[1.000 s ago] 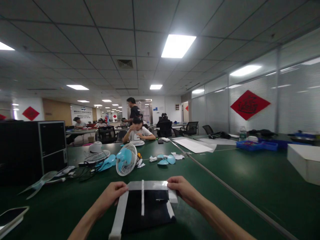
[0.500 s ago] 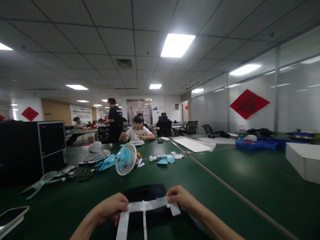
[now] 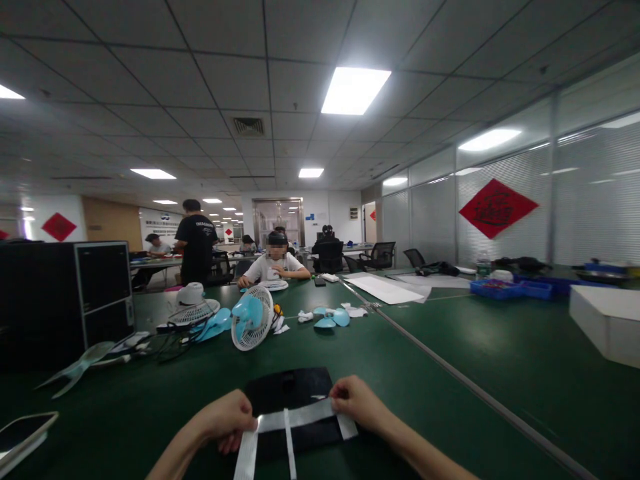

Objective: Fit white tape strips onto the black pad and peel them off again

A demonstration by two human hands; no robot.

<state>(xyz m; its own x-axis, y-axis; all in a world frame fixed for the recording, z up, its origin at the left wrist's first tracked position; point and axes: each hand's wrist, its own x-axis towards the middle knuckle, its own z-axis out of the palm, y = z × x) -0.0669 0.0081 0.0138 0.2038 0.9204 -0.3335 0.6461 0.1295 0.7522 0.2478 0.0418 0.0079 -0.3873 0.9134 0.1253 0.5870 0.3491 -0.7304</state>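
A flat black pad [image 3: 290, 393] lies on the green table [image 3: 450, 347] right in front of me. Across it runs a set of silvery tape strips [image 3: 293, 420], one crosswise and two hanging toward me. My left hand [image 3: 227, 420] pinches the left end of the cross strip, fingers curled. My right hand [image 3: 357, 403] pinches the right end the same way. Both hands rest low over the pad's near half.
A small white and blue fan [image 3: 253, 319], loose blue blades [image 3: 330, 319] and fan parts lie beyond the pad. A black computer case [image 3: 65, 300] stands at left, a phone [image 3: 23, 433] near the left edge. A white box [image 3: 607, 323] sits at right. People work at far tables.
The pad has gone from raised and tilted toward me to flat on the table. My hands drew the tape strip down and nearer. A standing person in black walked left in the background.
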